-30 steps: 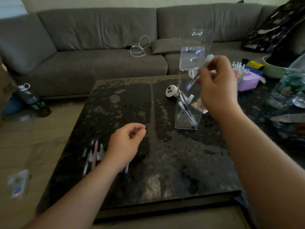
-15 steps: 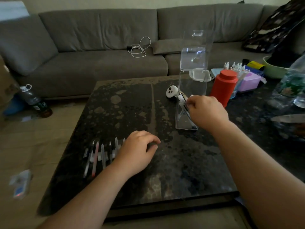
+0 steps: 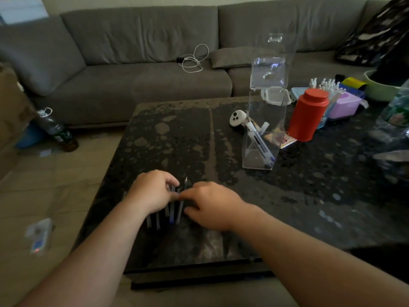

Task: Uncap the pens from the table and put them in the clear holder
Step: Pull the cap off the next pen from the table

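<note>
Both hands lay over the row of pens [image 3: 174, 209] on the table [image 3: 287, 196], well short of the clear holder [image 3: 263, 134]. Left hand [image 3: 152, 193] fingers curled on 1 pen; right hand [image 3: 210, 204] fingertips pressed together beside it. Holder held several pens.

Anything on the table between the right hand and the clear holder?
No. In the head view, only bare dark tabletop separates the right hand from the clear holder.
</note>
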Action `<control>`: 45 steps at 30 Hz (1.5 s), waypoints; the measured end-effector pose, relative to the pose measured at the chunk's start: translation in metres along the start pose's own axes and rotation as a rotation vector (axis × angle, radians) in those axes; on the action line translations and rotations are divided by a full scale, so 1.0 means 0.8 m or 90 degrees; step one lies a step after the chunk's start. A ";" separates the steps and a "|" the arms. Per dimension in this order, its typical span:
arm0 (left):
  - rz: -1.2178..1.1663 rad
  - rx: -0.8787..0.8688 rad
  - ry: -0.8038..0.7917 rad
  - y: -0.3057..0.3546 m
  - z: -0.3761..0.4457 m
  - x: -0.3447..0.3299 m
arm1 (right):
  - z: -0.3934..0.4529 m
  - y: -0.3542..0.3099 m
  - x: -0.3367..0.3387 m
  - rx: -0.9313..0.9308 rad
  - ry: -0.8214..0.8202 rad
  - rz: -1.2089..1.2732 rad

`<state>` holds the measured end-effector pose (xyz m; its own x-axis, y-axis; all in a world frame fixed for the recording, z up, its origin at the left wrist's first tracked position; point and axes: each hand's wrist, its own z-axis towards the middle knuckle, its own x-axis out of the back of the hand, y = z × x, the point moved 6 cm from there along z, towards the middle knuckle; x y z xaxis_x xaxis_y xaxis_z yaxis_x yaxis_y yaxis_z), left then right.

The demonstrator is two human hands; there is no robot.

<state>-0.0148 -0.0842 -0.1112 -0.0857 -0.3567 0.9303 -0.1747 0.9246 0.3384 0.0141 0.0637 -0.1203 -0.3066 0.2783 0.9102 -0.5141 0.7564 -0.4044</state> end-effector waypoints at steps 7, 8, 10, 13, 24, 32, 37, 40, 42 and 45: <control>0.039 -0.023 0.003 0.001 0.006 -0.012 | 0.014 -0.001 -0.019 -0.060 -0.045 -0.049; 0.054 -0.026 0.005 0.002 0.007 -0.013 | 0.015 0.006 -0.014 -0.095 -0.029 -0.063; 0.106 -0.046 0.009 0.008 0.005 -0.013 | 0.016 0.024 -0.002 -0.154 -0.001 -0.083; 0.162 -0.088 0.030 0.018 0.002 -0.012 | 0.008 0.049 0.016 -0.212 -0.004 -0.036; 0.102 -0.061 0.020 0.019 0.004 -0.021 | -0.013 0.096 0.029 -0.342 -0.063 0.171; -0.014 -0.101 0.109 0.027 -0.004 -0.005 | -0.016 0.120 0.027 -0.435 0.059 0.659; -0.139 -0.119 0.124 0.030 -0.006 0.000 | -0.014 0.110 0.046 -0.307 0.107 0.566; -0.175 -0.113 0.142 0.029 -0.005 0.002 | -0.016 0.109 0.055 -0.279 0.123 0.346; -0.196 -0.098 0.154 0.027 -0.004 0.004 | -0.017 0.105 0.060 -0.241 0.137 0.266; -0.241 -0.095 0.157 0.025 -0.004 0.005 | -0.019 0.100 0.070 -0.188 0.173 0.182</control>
<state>-0.0156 -0.0670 -0.1000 0.1952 -0.6467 0.7373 -0.0051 0.7511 0.6601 -0.0319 0.1483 -0.1005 -0.1625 0.6139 0.7725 -0.1784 0.7517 -0.6349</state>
